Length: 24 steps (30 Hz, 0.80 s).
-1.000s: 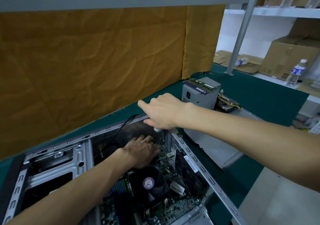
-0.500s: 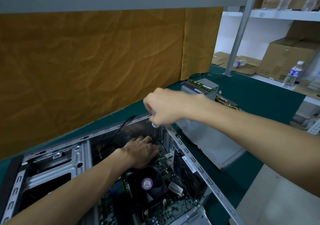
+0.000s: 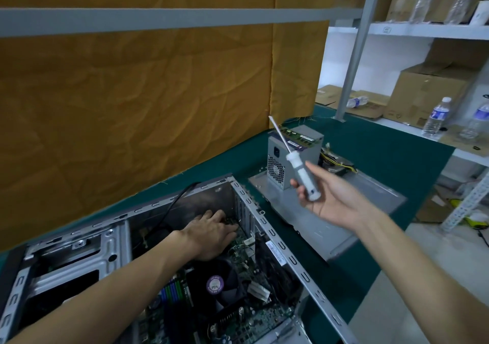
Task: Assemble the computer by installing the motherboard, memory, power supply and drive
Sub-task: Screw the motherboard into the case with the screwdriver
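Green cloth (image 3: pixel 370 142) is covering the bench, with a mustard fabric backdrop (image 3: pixel 158 92) hanging behind it and white shelving (image 3: pixel 423 30) standing to the right. One open computer case (image 3: pixel 291 259) is lying on its side at the near left. One motherboard (image 3: pixel 254 314) is sitting inside it, carrying one black fan (image 3: pixel 225 288). The left hand (image 3: pixel 211 235) is resting palm down on the board's far end, fingers spread flat, just beyond the fan. The right hand (image 3: pixel 328 198) is hovering palm up, well apart from the case, over a grey side panel (image 3: pixel 370 211); its fingers are curling loosely around the handle of one white screwdriver (image 3: pixel 301 171), whose shaft is pointing up and away. One grey power supply (image 3: pixel 280 164) is standing just behind that hand, with memory sticks (image 3: pixel 299 135) lying on top; their number is unclear. Several water bottles (image 3: pixel 436 117) are standing on the shelves among cardboard boxes (image 3: pixel 428 95).
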{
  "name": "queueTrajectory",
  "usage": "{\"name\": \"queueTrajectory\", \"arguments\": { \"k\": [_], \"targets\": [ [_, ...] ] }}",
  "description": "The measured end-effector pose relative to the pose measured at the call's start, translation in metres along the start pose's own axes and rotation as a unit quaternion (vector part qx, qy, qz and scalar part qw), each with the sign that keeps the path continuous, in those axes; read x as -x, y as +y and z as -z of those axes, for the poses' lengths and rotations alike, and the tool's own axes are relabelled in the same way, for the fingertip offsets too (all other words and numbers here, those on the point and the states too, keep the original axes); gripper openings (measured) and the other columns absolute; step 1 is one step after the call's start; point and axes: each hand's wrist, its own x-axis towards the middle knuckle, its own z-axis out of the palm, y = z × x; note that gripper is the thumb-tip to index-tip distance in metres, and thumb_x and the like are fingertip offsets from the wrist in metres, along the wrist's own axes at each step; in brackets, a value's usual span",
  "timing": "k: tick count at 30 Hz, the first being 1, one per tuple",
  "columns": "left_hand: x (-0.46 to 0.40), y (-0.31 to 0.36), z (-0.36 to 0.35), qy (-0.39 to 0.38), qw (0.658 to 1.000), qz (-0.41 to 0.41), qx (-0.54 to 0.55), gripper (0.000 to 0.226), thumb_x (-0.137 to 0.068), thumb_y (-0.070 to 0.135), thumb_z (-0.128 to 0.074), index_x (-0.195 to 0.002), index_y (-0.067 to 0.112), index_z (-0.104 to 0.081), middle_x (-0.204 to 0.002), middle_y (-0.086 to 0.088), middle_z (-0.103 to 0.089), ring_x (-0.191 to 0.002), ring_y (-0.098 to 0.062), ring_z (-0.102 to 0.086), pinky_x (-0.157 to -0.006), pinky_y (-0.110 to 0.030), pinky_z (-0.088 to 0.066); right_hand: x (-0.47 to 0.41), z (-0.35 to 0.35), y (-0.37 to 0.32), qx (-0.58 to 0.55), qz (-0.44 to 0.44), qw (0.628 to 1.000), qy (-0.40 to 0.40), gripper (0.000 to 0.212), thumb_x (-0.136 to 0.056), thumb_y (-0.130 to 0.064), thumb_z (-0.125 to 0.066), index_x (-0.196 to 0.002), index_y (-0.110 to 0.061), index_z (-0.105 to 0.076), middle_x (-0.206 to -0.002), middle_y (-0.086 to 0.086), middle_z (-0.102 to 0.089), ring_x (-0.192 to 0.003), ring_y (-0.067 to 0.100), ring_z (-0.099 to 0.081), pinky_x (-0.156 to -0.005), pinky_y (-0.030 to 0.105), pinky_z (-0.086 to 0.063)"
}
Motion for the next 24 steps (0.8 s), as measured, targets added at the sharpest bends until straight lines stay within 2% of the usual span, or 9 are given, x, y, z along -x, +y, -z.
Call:
{"name": "queueTrajectory", "arguments": {
  "k": [4, 7, 10, 12, 15, 17, 19, 21, 24],
  "targets": [
    [0.007, 0.001, 0.005, 0.017, 0.999, -0.001, 0.033, 0.049, -0.109, 0.048, -0.025, -0.154, 0.034, -0.039, -0.156, -0.007, -0.036, -0.139, -0.031, -0.039, -0.114, -0.045, -0.033, -0.005, 0.020, 0.022, -0.021, -0.045, 0.996, -0.079, 0.026, -0.087, -0.010, -0.056, -0.112, -0.001, -0.058, -0.088, 0.017, -0.061, -0.073, 0.028, -0.062, -0.069, 0.039, -0.058],
    [0.020, 0.003, 0.019, 0.139, 0.987, -0.033, 0.074, 0.039, -0.108, 0.037, -0.039, -0.141, 0.027, -0.057, -0.139, 0.000, -0.056, -0.124, -0.024, -0.056, -0.102, -0.041, -0.047, -0.030, 0.022, 0.032, 0.154, -0.022, 0.987, 0.030, 0.012, -0.086, 0.001, -0.045, -0.093, -0.008, -0.050, -0.071, 0.010, -0.054, -0.058, 0.024, -0.053, -0.057, 0.036, -0.052],
    [0.037, 0.010, 0.036, 0.325, 0.935, -0.092, 0.109, 0.026, -0.102, 0.029, -0.046, -0.110, 0.023, -0.070, -0.106, 0.006, -0.069, -0.091, -0.016, -0.067, -0.075, -0.037, -0.057, -0.067, 0.022, 0.045, 0.450, 0.062, 0.877, 0.160, 0.010, -0.092, -0.001, -0.058, -0.086, -0.009, -0.054, -0.068, 0.006, -0.055, -0.058, 0.024, -0.054, -0.051, 0.029, -0.048],
    [0.043, 0.013, 0.042, 0.425, 0.893, -0.113, 0.094, 0.021, -0.096, 0.024, -0.049, -0.095, 0.019, -0.070, -0.090, 0.006, -0.069, -0.076, -0.015, -0.062, -0.065, -0.034, -0.055, -0.093, 0.022, 0.052, 0.540, 0.104, 0.812, 0.195, 0.011, -0.090, -0.003, -0.062, -0.081, -0.009, -0.060, -0.077, 0.006, -0.060, -0.074, 0.026, -0.059, -0.057, 0.024, -0.044],
    [0.044, 0.012, 0.045, 0.513, 0.848, -0.076, 0.107, 0.015, -0.094, 0.020, -0.051, -0.091, 0.015, -0.065, -0.087, 0.004, -0.061, -0.079, -0.016, -0.051, -0.070, -0.033, -0.046, -0.125, 0.021, 0.058, 0.625, 0.115, 0.740, 0.219, 0.019, -0.090, -0.011, -0.064, -0.074, -0.018, -0.055, -0.086, 0.008, -0.063, -0.084, 0.031, -0.061, -0.067, 0.030, -0.042],
    [0.040, 0.006, 0.042, 0.504, 0.854, -0.027, 0.124, 0.020, -0.098, 0.023, -0.050, -0.109, 0.017, -0.065, -0.105, 0.004, -0.059, -0.098, -0.017, -0.050, -0.085, -0.033, -0.042, -0.141, 0.020, 0.061, 0.668, 0.114, 0.699, 0.228, 0.021, -0.091, -0.021, -0.067, -0.075, -0.021, -0.053, -0.087, 0.006, -0.065, -0.085, 0.032, -0.063, -0.066, 0.031, -0.043],
    [0.036, -0.001, 0.036, 0.467, 0.874, 0.004, 0.134, 0.026, -0.102, 0.025, -0.052, -0.126, 0.022, -0.062, -0.120, 0.006, -0.057, -0.115, -0.018, -0.048, -0.096, -0.033, -0.039, -0.154, 0.017, 0.063, 0.680, 0.116, 0.688, 0.227, 0.022, -0.094, -0.037, -0.068, -0.080, -0.026, -0.055, -0.090, 0.005, -0.068, -0.088, 0.031, -0.065, -0.068, 0.032, -0.043],
    [0.032, -0.007, 0.032, 0.449, 0.881, 0.019, 0.149, 0.030, -0.102, 0.023, -0.054, -0.131, 0.024, -0.061, -0.124, 0.007, -0.057, -0.117, -0.017, -0.049, -0.096, -0.031, -0.038, -0.165, 0.015, 0.066, 0.694, 0.113, 0.674, 0.227, 0.022, -0.096, -0.043, -0.066, -0.082, -0.028, -0.059, -0.095, 0.006, -0.071, -0.091, 0.030, -0.066, -0.072, 0.033, -0.046],
    [0.028, -0.008, 0.032, 0.442, 0.887, 0.033, 0.130, 0.033, -0.101, 0.024, -0.053, -0.133, 0.026, -0.058, -0.124, 0.008, -0.056, -0.112, -0.017, -0.050, -0.091, -0.028, -0.035, -0.178, 0.014, 0.068, 0.700, 0.112, 0.658, 0.254, 0.011, -0.095, -0.035, -0.068, -0.100, -0.025, -0.071, -0.102, 0.006, -0.073, -0.096, 0.029, -0.068, -0.080, 0.033, -0.051]
  ]
}}
